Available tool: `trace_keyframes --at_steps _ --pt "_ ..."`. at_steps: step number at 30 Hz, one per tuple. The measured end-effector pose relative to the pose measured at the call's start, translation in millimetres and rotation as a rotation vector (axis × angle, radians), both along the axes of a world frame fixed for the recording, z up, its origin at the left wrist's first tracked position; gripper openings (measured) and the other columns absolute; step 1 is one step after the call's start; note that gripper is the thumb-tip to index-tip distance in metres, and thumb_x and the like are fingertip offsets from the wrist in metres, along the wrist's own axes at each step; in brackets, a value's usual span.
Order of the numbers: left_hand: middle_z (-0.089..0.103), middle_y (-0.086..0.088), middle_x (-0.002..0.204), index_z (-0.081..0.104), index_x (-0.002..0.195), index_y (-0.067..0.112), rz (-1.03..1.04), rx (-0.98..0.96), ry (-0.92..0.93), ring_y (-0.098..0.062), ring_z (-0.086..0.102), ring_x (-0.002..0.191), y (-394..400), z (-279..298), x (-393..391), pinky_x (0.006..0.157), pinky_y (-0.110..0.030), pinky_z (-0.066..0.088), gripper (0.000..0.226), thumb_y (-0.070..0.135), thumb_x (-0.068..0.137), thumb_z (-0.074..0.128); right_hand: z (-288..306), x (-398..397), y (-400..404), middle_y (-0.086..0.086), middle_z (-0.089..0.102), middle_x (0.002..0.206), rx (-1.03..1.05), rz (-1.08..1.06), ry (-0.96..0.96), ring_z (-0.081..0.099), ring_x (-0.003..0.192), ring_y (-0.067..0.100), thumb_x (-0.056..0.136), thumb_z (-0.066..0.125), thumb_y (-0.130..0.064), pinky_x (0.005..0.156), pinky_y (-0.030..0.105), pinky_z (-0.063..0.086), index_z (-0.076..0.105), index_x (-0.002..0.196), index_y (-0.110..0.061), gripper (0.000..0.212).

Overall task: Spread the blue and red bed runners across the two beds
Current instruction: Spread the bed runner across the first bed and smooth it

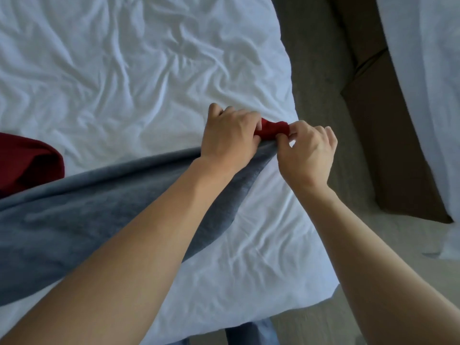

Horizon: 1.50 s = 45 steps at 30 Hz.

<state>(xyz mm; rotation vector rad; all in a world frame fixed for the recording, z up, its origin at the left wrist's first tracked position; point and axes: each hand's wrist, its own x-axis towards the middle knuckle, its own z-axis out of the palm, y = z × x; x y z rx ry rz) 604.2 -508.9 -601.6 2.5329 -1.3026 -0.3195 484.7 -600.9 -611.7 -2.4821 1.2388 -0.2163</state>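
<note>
- Red runner [27,163]: bunched well left of the left hand; one end [272,130] pinched between both hands.
- Blue runner [87,220]: on the bed [112,70], tapering up to the left hand.
- Left hand [230,135]: fingers curled, gripping red and blue cloth.
- Right hand [307,153]: pinching the red end.
- Second bed [428,83]: well right of the right hand.

Left arm: your bare forearm runs from seven o'clock toward centre.
Left hand [230,135]: knuckles up, fingers curled in a grip.
Right hand [307,151]: at three o'clock of it, fingertips pinching, nearly touching your left.
</note>
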Motion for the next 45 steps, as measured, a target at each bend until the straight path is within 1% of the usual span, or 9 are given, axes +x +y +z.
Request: trace_keyframes --at_steps 6,15,19,23,32,35,39,42,45 --pt "0.068 0.006 0.088 0.063 0.086 0.029 -0.086 0.007 -0.022 -0.02 0.056 0.087 -56.2 0.1 -8.3 0.086 -0.035 0.028 0.012 0.018 0.089 0.057 -5.7 -20.2 -23.3 -0.003 0.067 0.079 -0.001 -0.154 -0.077 0.057 0.084 0.022 0.089 0.056 -0.026 0.105 0.036 0.034 0.065 0.085 -0.015 0.015" --pt "0.066 0.005 0.086 0.06 0.085 0.025 -0.148 -0.049 -0.06 -0.019 0.055 0.082 -123.9 -12.3 -26.1 0.082 -0.034 0.029 0.009 0.023 0.093 0.057 -8.6 -34.1 -74.9 -0.003 0.071 0.089 0.124 -0.34 -0.121 0.06 0.091 0.021 0.088 0.057 -0.031 0.099 0.041 0.042 0.071 0.096 -0.021 0.018" --pt "0.066 0.005 0.091 0.059 0.092 0.026 -0.154 0.034 -0.061 -0.021 0.055 0.086 -114.1 -26.4 -22.1 0.083 -0.036 0.029 0.004 0.025 0.089 0.058 -15.5 -41.5 -55.1 -0.008 0.072 0.089 0.311 -0.333 -0.096 0.064 0.094 0.02 0.086 0.061 -0.039 0.099 0.042 0.047 0.07 0.101 -0.023 0.024" --pt "0.066 0.004 0.089 0.062 0.091 0.024 -0.158 0.112 -0.093 -0.025 0.055 0.088 -99.0 -30.8 -14.3 0.086 -0.04 0.029 0.011 0.031 0.085 0.058 -21.6 -43.3 -30.7 -0.008 0.071 0.085 0.431 -0.343 -0.124 0.065 0.091 0.022 0.083 0.066 -0.027 0.095 0.042 0.048 0.07 0.099 -0.02 0.018" --pt "0.066 0.001 0.087 0.054 0.084 0.023 -0.173 0.041 -0.142 -0.026 0.053 0.086 -137.6 -15.1 -10.3 0.085 -0.039 0.03 0.011 0.032 0.09 0.055 -12.6 -42.5 -87.4 -0.006 0.073 0.084 0.398 -0.472 -0.205 0.067 0.09 0.019 0.077 0.065 -0.028 0.089 0.039 0.052 0.072 0.09 -0.024 0.015" --pt "0.062 -0.001 0.08 0.056 0.084 0.024 -0.147 0.171 -0.116 -0.027 0.05 0.082 -118.4 -15.9 -3.6 0.086 -0.042 0.028 0.013 0.037 0.084 0.057 -12.2 -46.8 -64.3 -0.002 0.072 0.076 0.475 -0.402 -0.151 0.067 0.081 0.023 0.074 0.069 -0.035 0.081 0.041 0.053 0.068 0.08 -0.015 0.021" --pt "0.063 -0.003 0.078 0.062 0.084 0.02 -0.113 0.202 -0.174 -0.024 0.044 0.075 -95.0 -16.5 7.7 0.084 -0.041 0.029 0.017 0.035 0.088 0.06 -18.8 -67.5 -25.3 -0.001 0.061 0.061 0.468 -0.285 -0.101 0.06 0.069 0.029 0.074 0.069 -0.025 0.073 0.04 0.048 0.056 0.067 -0.01 0.021" --pt "0.065 -0.002 0.08 0.064 0.087 0.02 -0.091 0.165 -0.17 -0.026 0.049 0.08 -102.7 -13.4 10.2 0.086 -0.04 0.029 0.014 0.033 0.089 0.061 -21.4 -81.5 -40.3 -0.012 0.063 0.067 0.455 -0.436 -0.082 0.065 0.077 0.017 0.075 0.073 -0.03 0.076 0.034 0.053 0.065 0.075 -0.024 0.009" --pt "0.064 -0.002 0.099 0.061 0.101 0.021 -0.117 0.074 -0.22 -0.029 0.054 0.095 -103.1 -10.1 -3.7 0.086 -0.041 0.031 0.018 0.025 0.084 0.061 -19.2 -82.7 -47.6 -0.009 0.066 0.068 0.448 -0.463 -0.108 0.063 0.075 0.016 0.074 0.071 -0.032 0.078 0.04 0.055 0.065 0.073 -0.022 0.012"
